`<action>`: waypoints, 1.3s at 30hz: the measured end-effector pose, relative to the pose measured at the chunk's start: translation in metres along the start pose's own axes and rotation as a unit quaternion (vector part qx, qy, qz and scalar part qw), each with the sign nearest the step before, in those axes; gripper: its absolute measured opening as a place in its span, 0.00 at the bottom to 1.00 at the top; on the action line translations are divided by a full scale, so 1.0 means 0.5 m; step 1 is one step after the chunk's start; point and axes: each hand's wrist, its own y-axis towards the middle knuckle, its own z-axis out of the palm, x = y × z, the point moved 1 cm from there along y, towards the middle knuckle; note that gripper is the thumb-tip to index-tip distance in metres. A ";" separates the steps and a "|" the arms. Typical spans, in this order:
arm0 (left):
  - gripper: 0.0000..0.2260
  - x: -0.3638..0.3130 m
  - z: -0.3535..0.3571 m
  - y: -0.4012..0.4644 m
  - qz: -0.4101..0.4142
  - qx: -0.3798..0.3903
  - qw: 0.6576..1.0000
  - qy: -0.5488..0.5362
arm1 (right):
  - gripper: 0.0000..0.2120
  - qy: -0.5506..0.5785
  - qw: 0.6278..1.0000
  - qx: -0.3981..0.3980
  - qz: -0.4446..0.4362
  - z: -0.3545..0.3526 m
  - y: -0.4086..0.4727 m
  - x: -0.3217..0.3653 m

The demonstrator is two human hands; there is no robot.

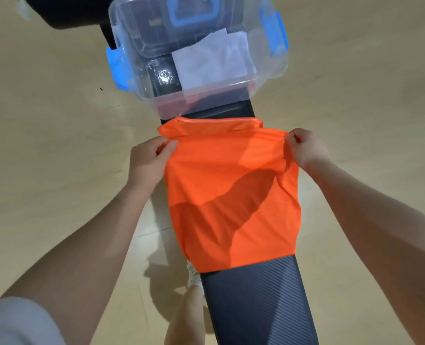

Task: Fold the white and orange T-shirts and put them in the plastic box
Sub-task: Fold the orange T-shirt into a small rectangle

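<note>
The orange T-shirt (231, 190) lies partly folded over a narrow black bench (256, 300). My left hand (148, 161) pinches its upper left corner and my right hand (306, 150) pinches its upper right corner, both lifted a little above the layer beneath. Just beyond the shirt stands the clear plastic box (271, 70) with blue latches. The folded white T-shirt (214, 61) lies inside it, on the right side.
The box's clear lid with a blue handle (191, 13) leans at the box's far end. A pale wooden floor (44, 133) surrounds the bench. My leg and a shoe (192, 277) show below, left of the bench.
</note>
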 end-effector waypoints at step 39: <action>0.30 0.040 0.186 0.019 0.310 0.160 0.859 0.374 | 0.27 -0.032 0.994 -0.095 -0.031 0.203 -0.059 0.033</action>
